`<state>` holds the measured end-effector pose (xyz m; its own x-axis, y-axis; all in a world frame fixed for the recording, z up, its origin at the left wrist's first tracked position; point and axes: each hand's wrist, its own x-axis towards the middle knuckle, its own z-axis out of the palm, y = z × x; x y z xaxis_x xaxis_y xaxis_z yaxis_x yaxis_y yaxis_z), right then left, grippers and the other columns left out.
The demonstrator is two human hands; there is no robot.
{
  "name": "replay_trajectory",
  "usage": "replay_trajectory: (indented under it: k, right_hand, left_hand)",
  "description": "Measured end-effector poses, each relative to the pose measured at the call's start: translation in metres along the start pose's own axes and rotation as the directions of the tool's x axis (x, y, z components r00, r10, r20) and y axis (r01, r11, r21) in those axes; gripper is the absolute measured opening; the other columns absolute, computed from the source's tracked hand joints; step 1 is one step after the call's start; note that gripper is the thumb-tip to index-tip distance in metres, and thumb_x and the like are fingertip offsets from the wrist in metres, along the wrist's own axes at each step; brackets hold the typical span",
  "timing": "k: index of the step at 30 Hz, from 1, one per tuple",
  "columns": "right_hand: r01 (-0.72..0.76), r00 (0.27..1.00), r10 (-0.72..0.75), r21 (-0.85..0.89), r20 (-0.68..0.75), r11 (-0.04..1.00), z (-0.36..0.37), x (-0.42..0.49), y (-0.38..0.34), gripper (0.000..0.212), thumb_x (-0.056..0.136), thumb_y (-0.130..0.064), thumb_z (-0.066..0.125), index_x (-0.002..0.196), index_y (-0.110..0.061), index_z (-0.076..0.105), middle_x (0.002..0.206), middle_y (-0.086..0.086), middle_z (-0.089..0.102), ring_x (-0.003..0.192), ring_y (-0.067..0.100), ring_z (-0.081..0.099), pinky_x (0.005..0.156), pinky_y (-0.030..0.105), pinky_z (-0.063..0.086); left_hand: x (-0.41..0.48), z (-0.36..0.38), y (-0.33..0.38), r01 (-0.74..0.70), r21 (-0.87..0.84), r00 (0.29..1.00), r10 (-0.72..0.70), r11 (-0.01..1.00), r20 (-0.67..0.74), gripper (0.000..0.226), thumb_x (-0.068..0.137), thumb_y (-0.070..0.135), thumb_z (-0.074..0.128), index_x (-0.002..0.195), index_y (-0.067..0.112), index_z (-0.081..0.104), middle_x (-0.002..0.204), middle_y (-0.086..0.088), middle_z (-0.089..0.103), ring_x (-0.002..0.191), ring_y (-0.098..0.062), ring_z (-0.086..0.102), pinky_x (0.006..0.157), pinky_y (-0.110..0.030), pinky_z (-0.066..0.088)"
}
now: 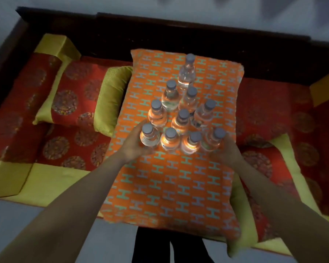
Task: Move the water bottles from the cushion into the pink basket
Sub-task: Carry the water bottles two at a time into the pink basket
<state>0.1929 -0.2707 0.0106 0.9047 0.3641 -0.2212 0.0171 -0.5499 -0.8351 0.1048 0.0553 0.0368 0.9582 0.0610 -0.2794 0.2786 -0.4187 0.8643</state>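
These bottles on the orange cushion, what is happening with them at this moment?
A person stands over an orange patterned cushion where ten capped water bottles stand upright in a triangle. The left hand is around the front-left bottle, and the right hand is around the front-right bottle. Both bottles seem to rest on the cushion, not yet lifted. No pink basket is in view, so no bottle appears to be moved so far.
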Motion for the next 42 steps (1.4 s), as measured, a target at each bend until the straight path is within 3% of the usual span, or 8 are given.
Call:
replay_trajectory:
  k: [5, 8, 12, 17, 24, 30, 38, 42]
  right_hand:
    - [-0.208, 0.978, 0.208, 0.014, -0.004, 0.978, 0.004, -0.004, -0.010, 0.078, 0.046, -0.044, 0.084, 0.116, -0.034, 0.052, 0.100, -0.022, 0.060, 0.086, -0.010, 0.061, 0.066, 0.006, 0.046]
    - [-0.130, 0.986, 0.122, -0.065, -0.111, 0.989, 0.004, -0.011, -0.015, 0.058, 0.060, -0.035, 0.087, 0.106, -0.038, 0.052, 0.091, -0.029, 0.055, 0.081, -0.025, 0.055, 0.065, -0.003, 0.039]
    - [-0.127, 0.956, 0.105, -0.064, -0.275, 0.990, 0.003, -0.024, -0.010, 0.048, 0.076, -0.022, 0.080, 0.116, -0.020, 0.054, 0.100, -0.002, 0.066, 0.096, 0.016, 0.065, 0.078, 0.020, 0.042]
    - [-0.044, 0.919, 0.111, 0.180, -0.380, 0.983, -0.024, -0.046, -0.035, 0.059, 0.068, -0.041, 0.083, 0.119, -0.029, 0.055, 0.111, -0.009, 0.066, 0.099, 0.005, 0.065, 0.075, 0.017, 0.050]
    - [0.115, 0.761, 0.111, 0.301, -0.639, 0.947, -0.064, -0.094, -0.086, 0.048, 0.061, -0.028, 0.086, 0.102, -0.037, 0.063, 0.093, -0.019, 0.071, 0.086, -0.002, 0.066, 0.071, 0.011, 0.049]
    - [0.148, 0.632, 0.174, 0.338, -0.755, 0.930, -0.104, -0.168, -0.101, 0.049, 0.065, -0.022, 0.084, 0.108, -0.019, 0.062, 0.104, 0.008, 0.070, 0.097, 0.026, 0.067, 0.088, 0.048, 0.054]
    - [0.084, 0.363, 0.215, 0.261, -0.907, 0.962, -0.171, -0.299, -0.088, 0.047, 0.067, -0.020, 0.085, 0.108, -0.026, 0.063, 0.097, -0.009, 0.072, 0.084, 0.002, 0.068, 0.070, 0.015, 0.051]
    - [0.046, 0.247, 0.251, 0.270, -0.936, 0.962, -0.203, -0.371, -0.067, 0.054, 0.062, -0.027, 0.087, 0.111, -0.021, 0.063, 0.104, 0.001, 0.071, 0.090, 0.013, 0.069, 0.078, 0.031, 0.056]
  left_hand:
    - [0.006, 0.009, -0.010, 0.004, -0.008, 0.998, -0.005, 1.000, -0.066, 0.079, 0.060, 0.006, 0.088, 0.113, 0.045, 0.043, 0.112, 0.017, 0.056, 0.097, 0.013, 0.056, 0.078, -0.007, 0.044]
    - [0.009, 0.007, -0.015, -0.002, -0.007, 0.995, 0.001, 1.000, -0.104, 0.069, 0.060, 0.014, 0.089, 0.114, 0.033, 0.052, 0.109, 0.011, 0.063, 0.099, -0.007, 0.061, 0.083, -0.027, 0.049]
    - [0.004, -0.004, -0.015, 0.015, 0.027, 0.992, -0.011, 1.000, -0.125, 0.068, 0.057, 0.023, 0.091, 0.114, 0.025, 0.055, 0.101, 0.017, 0.064, 0.091, 0.009, 0.061, 0.074, -0.010, 0.047]
    - [-0.002, -0.028, 0.010, -0.058, -0.043, 0.990, 0.052, 0.997, -0.129, 0.059, 0.061, 0.022, 0.089, 0.111, 0.021, 0.059, 0.107, -0.004, 0.067, 0.101, -0.024, 0.063, 0.082, -0.033, 0.054]
    - [0.000, -0.017, 0.108, -0.317, -0.165, 0.947, 0.304, 0.934, -0.100, 0.055, 0.064, 0.027, 0.085, 0.109, 0.039, 0.057, 0.099, 0.017, 0.067, 0.091, -0.001, 0.064, 0.074, -0.018, 0.050]
    - [0.002, 0.028, 0.182, -0.439, -0.198, 0.892, 0.451, 0.876, 0.016, 0.055, 0.057, 0.045, 0.081, 0.105, 0.030, 0.058, 0.088, 0.026, 0.067, 0.075, 0.008, 0.061, 0.063, -0.010, 0.045]
    - [-0.021, 0.137, 0.272, -0.541, -0.313, 0.755, 0.615, 0.781, 0.229, 0.058, 0.060, 0.019, 0.083, 0.109, 0.028, 0.054, 0.093, 0.014, 0.068, 0.083, 0.001, 0.065, 0.066, -0.013, 0.049]
    - [-0.050, 0.206, 0.313, -0.563, -0.348, 0.695, 0.658, 0.749, 0.291, 0.059, 0.059, 0.027, 0.086, 0.109, 0.026, 0.055, 0.098, 0.013, 0.069, 0.091, -0.009, 0.068, 0.072, -0.025, 0.054]
